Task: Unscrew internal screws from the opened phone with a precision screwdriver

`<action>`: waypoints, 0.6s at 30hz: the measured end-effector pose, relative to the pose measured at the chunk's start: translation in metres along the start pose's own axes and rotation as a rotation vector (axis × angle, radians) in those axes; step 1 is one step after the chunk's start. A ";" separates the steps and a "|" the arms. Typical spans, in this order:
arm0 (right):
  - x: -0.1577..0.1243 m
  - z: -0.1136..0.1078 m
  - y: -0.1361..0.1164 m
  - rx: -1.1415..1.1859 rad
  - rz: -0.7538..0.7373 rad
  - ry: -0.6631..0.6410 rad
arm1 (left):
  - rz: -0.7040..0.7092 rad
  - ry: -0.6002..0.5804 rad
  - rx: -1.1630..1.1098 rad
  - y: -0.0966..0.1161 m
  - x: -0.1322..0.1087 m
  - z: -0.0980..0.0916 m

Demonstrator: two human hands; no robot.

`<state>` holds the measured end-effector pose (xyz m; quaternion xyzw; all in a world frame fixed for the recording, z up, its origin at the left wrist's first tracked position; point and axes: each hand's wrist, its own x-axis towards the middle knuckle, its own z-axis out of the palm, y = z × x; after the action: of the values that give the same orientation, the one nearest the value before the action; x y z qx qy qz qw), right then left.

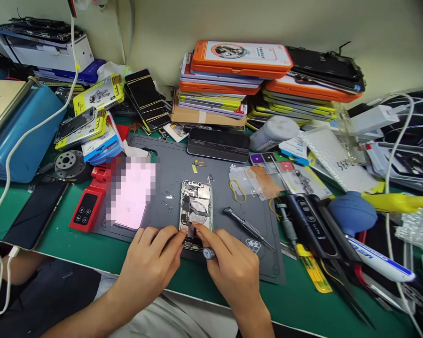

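An opened smartphone [197, 206] lies on the grey work mat [165, 164], its inner boards and a round coil area showing. My left hand [155, 258] is closed, thumb and fingertips pinched together at the phone's lower left; whatever is between them is hidden. Over the phone's lower right, my right hand [232, 263] reaches in with its index fingertip among the parts. A screwdriver [208, 253] with a grey round end cap is tucked in that hand, mostly covered by the fingers. Another screwdriver [248, 227] rests on the mat to the right.
A pink phone [132, 202], partly blurred, lies left beside a red device with buttons [88, 209]. Behind the mat's far edge stand stacked orange boxes [241, 56]. Tweezers [348, 291], a blue air blower [352, 213] and cables crowd the right. A dark phone [37, 213] lies far left.
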<state>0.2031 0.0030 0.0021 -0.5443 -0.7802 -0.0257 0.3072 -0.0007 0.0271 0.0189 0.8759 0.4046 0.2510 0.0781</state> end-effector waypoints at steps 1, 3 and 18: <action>0.000 0.000 0.000 0.002 0.001 -0.009 | -0.002 0.002 -0.003 0.000 0.000 0.000; 0.001 0.000 -0.001 -0.001 -0.007 -0.030 | -0.006 0.005 -0.008 0.000 0.000 0.000; 0.005 -0.001 -0.003 -0.042 -0.053 -0.042 | -0.005 -0.009 0.004 0.001 0.001 -0.003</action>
<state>0.1999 0.0058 0.0063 -0.5301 -0.7999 -0.0390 0.2786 -0.0013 0.0271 0.0225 0.8762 0.4070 0.2459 0.0791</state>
